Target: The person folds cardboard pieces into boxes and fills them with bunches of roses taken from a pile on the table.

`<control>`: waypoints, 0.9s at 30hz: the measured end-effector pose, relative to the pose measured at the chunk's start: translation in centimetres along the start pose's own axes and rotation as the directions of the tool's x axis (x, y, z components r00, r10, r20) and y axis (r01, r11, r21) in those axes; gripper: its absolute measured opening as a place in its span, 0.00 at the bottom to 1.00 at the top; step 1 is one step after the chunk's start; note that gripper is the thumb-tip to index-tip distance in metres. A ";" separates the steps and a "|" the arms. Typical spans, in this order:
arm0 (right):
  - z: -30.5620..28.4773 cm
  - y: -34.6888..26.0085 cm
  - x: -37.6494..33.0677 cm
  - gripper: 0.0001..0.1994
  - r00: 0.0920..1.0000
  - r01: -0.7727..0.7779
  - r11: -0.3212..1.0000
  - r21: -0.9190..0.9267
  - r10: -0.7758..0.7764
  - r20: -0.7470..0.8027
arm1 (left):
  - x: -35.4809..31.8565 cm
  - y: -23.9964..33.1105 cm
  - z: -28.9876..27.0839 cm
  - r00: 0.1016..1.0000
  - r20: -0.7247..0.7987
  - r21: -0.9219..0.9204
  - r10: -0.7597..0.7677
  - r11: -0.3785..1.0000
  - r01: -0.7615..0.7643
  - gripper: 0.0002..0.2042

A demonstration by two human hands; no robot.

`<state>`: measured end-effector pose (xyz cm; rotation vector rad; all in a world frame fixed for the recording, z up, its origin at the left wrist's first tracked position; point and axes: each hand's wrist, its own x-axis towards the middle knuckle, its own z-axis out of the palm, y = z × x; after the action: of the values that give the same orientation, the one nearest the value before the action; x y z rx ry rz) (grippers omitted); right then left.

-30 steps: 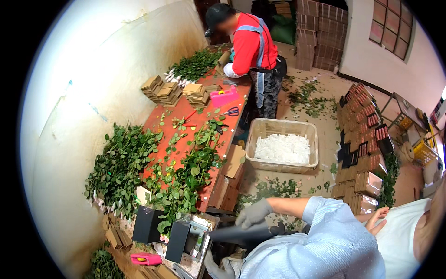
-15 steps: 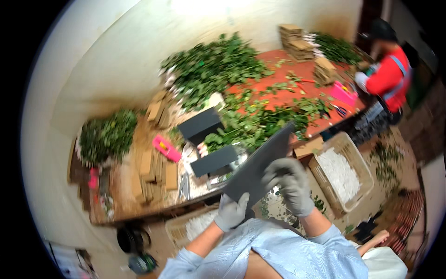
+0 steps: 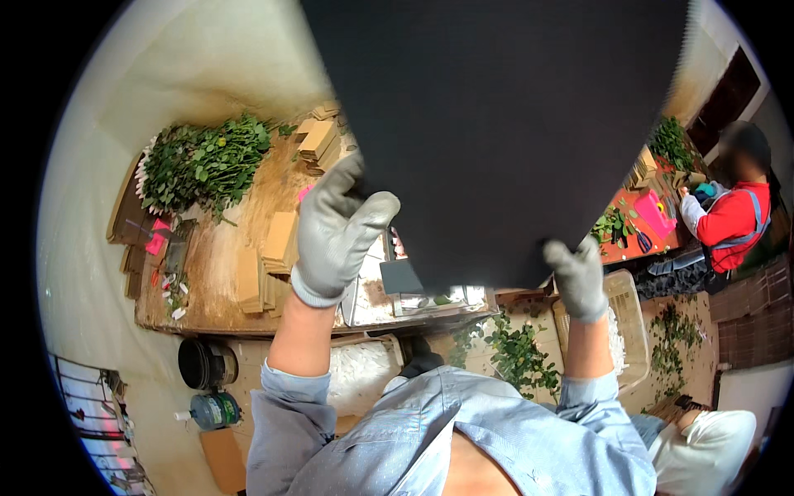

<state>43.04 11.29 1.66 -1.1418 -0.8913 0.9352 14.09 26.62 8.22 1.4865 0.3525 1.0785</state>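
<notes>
A large black sheet (image 3: 504, 140) is raised in front of me and covers much of the view. My left hand (image 3: 337, 231), in a pale grey glove, grips its left edge, thumb toward me. On the lower right edge, my gloved right hand (image 3: 576, 277) pinches the sheet. Below it, part of a smaller dark panel (image 3: 400, 277) shows on the worktable (image 3: 223, 256). Most of the green stems and the middle of the table are hidden behind the sheet.
Bundled leafy stems (image 3: 207, 161) lie at the left. Cardboard pieces (image 3: 281, 240) are stacked on the table. Under it are a black bucket (image 3: 203, 364) and a crate (image 3: 633, 355). A co-worker in red (image 3: 734, 223) stands at the right; another person's pale-clothed leg (image 3: 711, 446) is lower right.
The black sheet has come up and closer, turning its broad face to me. My hands have spread apart to its opposite edges. My view has shifted too.
</notes>
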 end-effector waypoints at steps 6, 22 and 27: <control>4.8 0.9 8.9 0.08 0.833 0.483 0.815 -0.320 -0.540 -0.119 | 2.4 -6.4 -6.1 0.979 0.027 0.475 -0.203 0.864 0.166 0.11; 10.9 9.9 16.9 0.10 0.997 -0.078 0.993 0.090 0.079 -0.008 | -1.6 -17.4 -14.9 0.828 -0.207 0.510 -0.522 0.665 0.546 0.17; 8.8 13.5 18.1 0.11 0.987 -0.125 0.991 0.057 0.118 0.108 | -2.8 -21.0 -14.5 0.682 -0.189 0.756 -0.707 0.339 0.561 0.13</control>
<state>39.41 33.17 -8.19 -1.1100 -0.8774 1.1245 8.89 38.75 -13.87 1.8981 1.3057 0.0682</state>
